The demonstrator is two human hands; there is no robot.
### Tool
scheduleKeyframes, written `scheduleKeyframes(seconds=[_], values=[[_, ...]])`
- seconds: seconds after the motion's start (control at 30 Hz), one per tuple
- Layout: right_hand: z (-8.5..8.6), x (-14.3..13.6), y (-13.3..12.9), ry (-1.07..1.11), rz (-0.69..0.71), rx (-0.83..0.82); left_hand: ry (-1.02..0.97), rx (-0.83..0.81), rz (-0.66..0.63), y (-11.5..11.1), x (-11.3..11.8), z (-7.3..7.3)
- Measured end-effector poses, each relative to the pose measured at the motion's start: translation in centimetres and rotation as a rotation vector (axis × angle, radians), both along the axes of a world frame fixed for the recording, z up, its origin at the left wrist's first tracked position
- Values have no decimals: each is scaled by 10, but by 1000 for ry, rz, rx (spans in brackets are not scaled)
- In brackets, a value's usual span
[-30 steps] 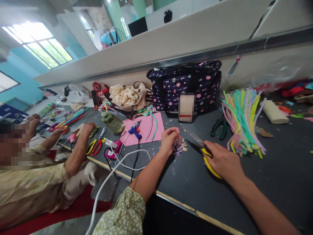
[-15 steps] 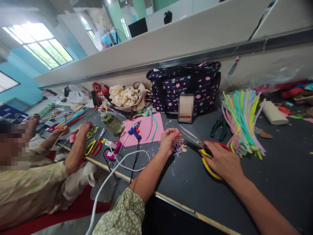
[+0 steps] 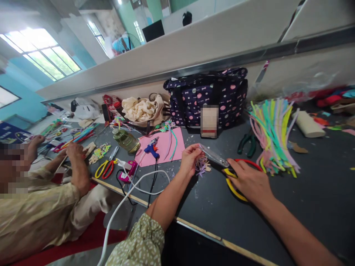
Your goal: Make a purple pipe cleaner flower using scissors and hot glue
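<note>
My right hand (image 3: 249, 181) grips a pair of scissors (image 3: 213, 155) by its red and yellow handles. The blades point left and reach the fingertips of my left hand (image 3: 190, 159). Those left fingers are pinched together; whatever small piece they hold is hidden. Just beneath the blades lies a small pile of lilac and cream cut pieces (image 3: 202, 167) on the dark table (image 3: 222, 221). To the right of the scissors stands a sheaf of pastel pipe cleaners (image 3: 274, 136), pinched in at the middle. Dark green pliers (image 3: 247, 143) rest beside it.
A blue glue gun (image 3: 151, 149) lies on a pink sheet (image 3: 176, 142), its cable trailing forward past a white cord (image 3: 166, 175). Behind stand a polka-dot bag (image 3: 183, 99) and a phone-like object (image 3: 209, 122). At left are a green bottle (image 3: 126, 140), more scissors (image 3: 104, 169) and a co-worker (image 3: 41, 218).
The scissor blades have come together at my left fingertips. My left hand has hardly moved. At left, the co-worker's nearer hand has drawn back from the small yellow-green pieces.
</note>
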State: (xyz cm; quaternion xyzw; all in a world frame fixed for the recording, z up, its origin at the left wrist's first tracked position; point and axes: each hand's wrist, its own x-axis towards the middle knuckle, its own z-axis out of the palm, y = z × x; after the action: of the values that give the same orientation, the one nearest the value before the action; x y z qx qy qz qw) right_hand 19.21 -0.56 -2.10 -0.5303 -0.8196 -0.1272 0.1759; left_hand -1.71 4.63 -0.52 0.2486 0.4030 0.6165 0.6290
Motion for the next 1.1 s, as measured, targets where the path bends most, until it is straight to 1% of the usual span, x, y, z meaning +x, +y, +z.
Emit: scheduleKeyframes(seconds=[0.27, 0.63, 1.1], values=[[3, -2, -2, -22, -5, -8, 2, -39, 2, 0, 1, 2], [-1, -1, -1, -56, -22, -32, 15, -42, -11, 0, 0, -2], [-4, 0, -3, -75, -8, -36, 6, -30, -14, 0, 2, 1]])
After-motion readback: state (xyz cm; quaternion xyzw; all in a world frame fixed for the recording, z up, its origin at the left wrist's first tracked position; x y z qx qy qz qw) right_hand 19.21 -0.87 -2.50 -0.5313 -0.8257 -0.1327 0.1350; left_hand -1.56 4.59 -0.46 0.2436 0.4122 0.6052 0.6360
